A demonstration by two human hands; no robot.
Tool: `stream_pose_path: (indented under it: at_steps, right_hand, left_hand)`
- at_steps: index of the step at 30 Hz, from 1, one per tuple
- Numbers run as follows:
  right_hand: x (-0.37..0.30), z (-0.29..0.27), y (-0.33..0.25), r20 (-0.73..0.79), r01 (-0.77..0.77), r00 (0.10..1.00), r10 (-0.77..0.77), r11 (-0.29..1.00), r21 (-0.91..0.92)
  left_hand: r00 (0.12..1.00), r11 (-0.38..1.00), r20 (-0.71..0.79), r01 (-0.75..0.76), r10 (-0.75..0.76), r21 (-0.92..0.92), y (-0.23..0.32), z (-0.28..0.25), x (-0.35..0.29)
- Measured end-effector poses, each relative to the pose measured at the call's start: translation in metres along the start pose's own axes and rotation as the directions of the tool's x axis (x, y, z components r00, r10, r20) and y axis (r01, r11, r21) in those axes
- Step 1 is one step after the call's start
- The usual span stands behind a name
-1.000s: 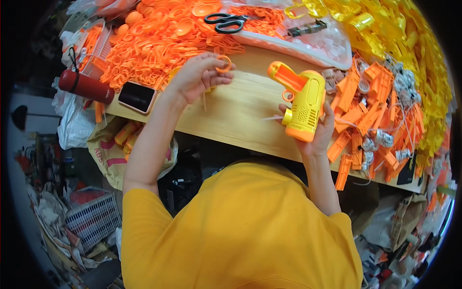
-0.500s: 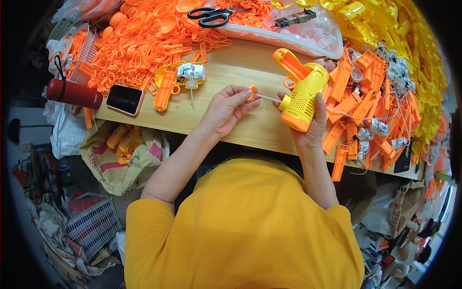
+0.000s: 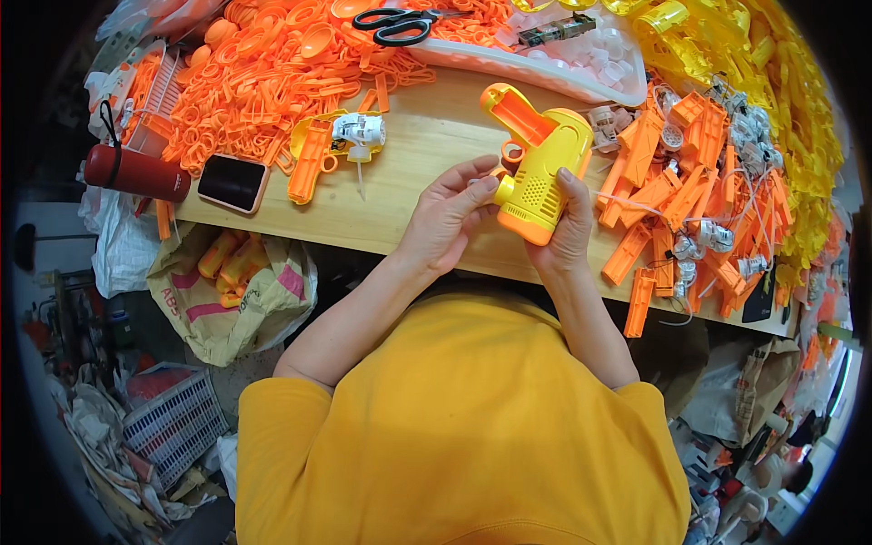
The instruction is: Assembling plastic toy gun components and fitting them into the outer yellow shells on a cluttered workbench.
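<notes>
Ylw casing [image 3: 545, 173] btwn L/R hands [image 3: 443, 218] [image 3: 565, 227]

Left hand [image 3: 450, 218] pinching, right hand [image 3: 565, 222] gripping, the 2 close together

A smooth, pale wooden bench [image 3: 409, 136] was brightly lit, deep shadow lay beneath it, bluish-white glare streaked the right rim, black fisheye corners curved inward.

A red flask [image 3: 145, 176] lies beside a phone [image 3: 232, 183] at ten o'clock. Scissors [image 3: 425, 16] rest near twelve, a basket [image 3: 177, 427] at eight.
</notes>
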State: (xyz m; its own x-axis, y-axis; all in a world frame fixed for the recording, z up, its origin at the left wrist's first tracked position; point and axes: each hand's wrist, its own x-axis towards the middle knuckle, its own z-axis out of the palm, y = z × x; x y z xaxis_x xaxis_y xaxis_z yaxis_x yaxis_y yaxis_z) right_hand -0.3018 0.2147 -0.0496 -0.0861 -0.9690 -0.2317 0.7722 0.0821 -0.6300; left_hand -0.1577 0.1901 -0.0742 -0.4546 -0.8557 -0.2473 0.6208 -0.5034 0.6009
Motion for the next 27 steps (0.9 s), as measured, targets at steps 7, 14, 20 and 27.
stream_pose_path:
  at_steps: [7,14,20,27]
  right_hand:
    - [0.004,-0.001,0.009,0.022,0.021,1.000,-0.019,0.998,-0.053]
    - [0.005,0.001,0.016,-0.008,0.039,0.999,-0.039,0.999,-0.003]
    - [0.005,0.005,0.013,0.013,0.081,0.997,-0.080,0.996,-0.041]
    - [0.011,0.009,0.015,-0.002,0.158,0.987,-0.159,0.983,-0.097]
  left_hand:
    - [0.967,0.901,0.015,-0.243,0.255,0.359,-0.007,0.016,-0.019]
    - [0.901,0.819,0.141,-0.433,0.411,0.376,-0.026,0.021,-0.024]
    - [0.840,0.737,0.262,-0.543,0.475,0.403,-0.038,0.023,-0.019]
    - [0.805,0.649,0.234,-0.582,0.545,0.490,-0.039,0.023,-0.012]
